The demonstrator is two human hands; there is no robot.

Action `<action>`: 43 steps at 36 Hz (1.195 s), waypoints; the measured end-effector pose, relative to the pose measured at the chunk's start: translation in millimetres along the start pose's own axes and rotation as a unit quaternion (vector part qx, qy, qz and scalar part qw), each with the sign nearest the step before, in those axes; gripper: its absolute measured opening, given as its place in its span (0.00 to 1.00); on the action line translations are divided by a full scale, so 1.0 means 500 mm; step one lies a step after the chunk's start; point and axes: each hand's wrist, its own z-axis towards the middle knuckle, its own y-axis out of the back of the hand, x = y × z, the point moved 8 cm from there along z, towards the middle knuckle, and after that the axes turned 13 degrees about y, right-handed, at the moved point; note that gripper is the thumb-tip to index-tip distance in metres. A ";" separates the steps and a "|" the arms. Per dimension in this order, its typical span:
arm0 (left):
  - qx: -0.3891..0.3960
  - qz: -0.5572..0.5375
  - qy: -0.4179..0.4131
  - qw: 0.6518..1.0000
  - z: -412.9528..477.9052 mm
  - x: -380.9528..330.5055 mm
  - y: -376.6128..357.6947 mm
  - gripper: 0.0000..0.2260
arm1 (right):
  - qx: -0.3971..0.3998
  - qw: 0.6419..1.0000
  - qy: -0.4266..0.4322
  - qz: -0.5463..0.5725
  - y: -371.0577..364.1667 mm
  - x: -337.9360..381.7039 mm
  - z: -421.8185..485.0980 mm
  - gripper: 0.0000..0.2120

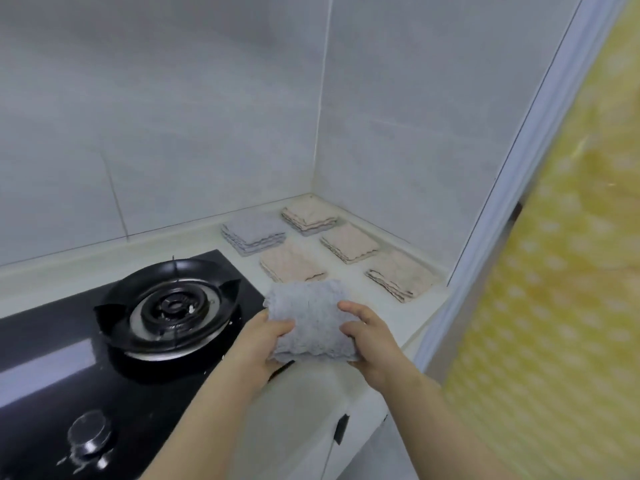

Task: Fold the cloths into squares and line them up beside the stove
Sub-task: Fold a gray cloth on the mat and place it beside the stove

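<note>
Head view: both hands hold one folded grey cloth (311,318) at the front of the counter (410,323), just right of the stove (48,362). Left hand (266,346) grips the cloth's left edge, thumb on top, the other fingers curled underneath and mostly hidden. Right hand (374,344) grips the right edge, fingers (349,308) clamped on the top face. Cloth looks roughly square, slightly puffed, scalloped edge toward the camera; cannot tell if it rests on the counter or is held just above it. Its far edge overlaps the near edge of a beige folded cloth (292,263) in this view. Behind that one, a grey folded cloth (254,232), by the back wall. To the right, three more beige squares run in a line from the corner forward: far beige cloth (310,216), middle beige cloth (349,245), near beige cloth (401,275), apart from each other. Stove is black glass with a round burner (169,306) and a metal knob (90,433) in front. Grey wall tiles (173,133) behind. Yellow dotted curtain (554,306) on the right. White cabinet door with a dark handle (341,427) below the counter.
</note>
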 end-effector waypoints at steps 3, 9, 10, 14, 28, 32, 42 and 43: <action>0.000 -0.004 -0.001 1.000 0.065 -0.045 -0.019 0.12 | 0.017 1.000 0.012 -0.009 0.006 0.016 0.085 0.17; -0.006 -0.030 0.044 0.999 0.196 -0.091 -0.060 0.05 | 0.050 0.996 0.036 -0.065 0.040 0.024 0.260 0.18; -0.001 -0.046 0.056 0.997 0.220 -0.097 -0.070 0.06 | 0.058 0.994 0.046 -0.076 0.044 0.028 0.290 0.18; -0.022 -0.061 0.028 0.997 0.326 -0.138 -0.105 0.13 | 0.098 0.982 0.081 -0.137 0.064 0.048 0.407 0.17; -0.241 0.108 -0.098 0.960 0.597 -0.281 -0.234 0.25 | 0.181 0.941 0.121 -0.257 0.159 0.098 0.793 0.20; -0.252 0.127 -0.053 0.958 0.670 -0.289 -0.252 0.16 | 0.169 0.931 0.136 -0.295 0.178 0.100 0.867 0.20; -0.249 0.099 0.004 0.963 0.773 -0.270 -0.250 0.20 | 0.195 0.901 0.131 -0.365 0.190 0.061 0.960 0.21; -0.246 0.103 0.010 0.964 0.779 -0.267 -0.249 0.20 | 0.200 0.895 0.134 -0.375 0.190 0.057 0.965 0.21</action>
